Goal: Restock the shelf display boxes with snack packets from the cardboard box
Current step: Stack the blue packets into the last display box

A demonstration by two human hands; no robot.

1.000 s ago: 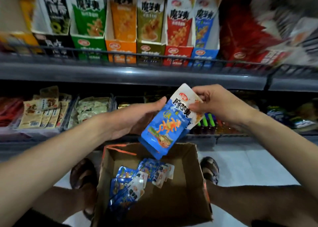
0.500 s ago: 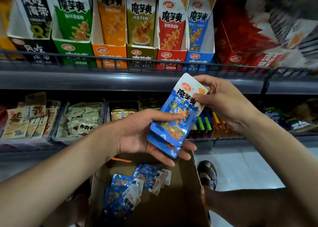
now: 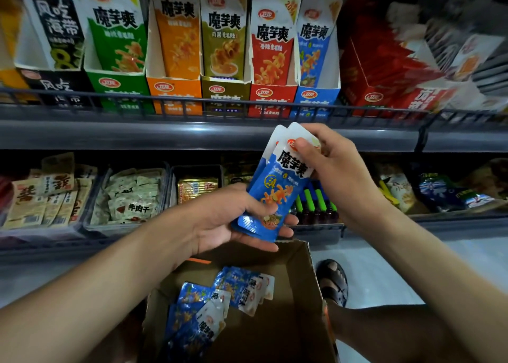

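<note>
A small stack of blue snack packets (image 3: 277, 186) hangs tilted in front of the shelf edge. My right hand (image 3: 334, 170) pinches the white top of the stack. My left hand (image 3: 233, 219) cups its lower end, thumb on the front and fingers underneath. Below them the open cardboard box (image 3: 299, 302) holds several more blue packets (image 3: 220, 302) on its floor. On the upper shelf the blue display box (image 3: 316, 98) stands with blue packets upright inside, straight above my hands.
A row of display boxes, black, green (image 3: 118, 90), orange, olive and red (image 3: 272, 98), fills the upper shelf behind a wire rail (image 3: 220, 106). A red carton (image 3: 384, 82) sits to the right. Lower shelf bins hold other snacks. My sandalled foot (image 3: 332, 283) is beside the box.
Both hands have risen with the blue packets, from just over the box towards the upper shelf edge. The left hand slid under the stack's lower end.
</note>
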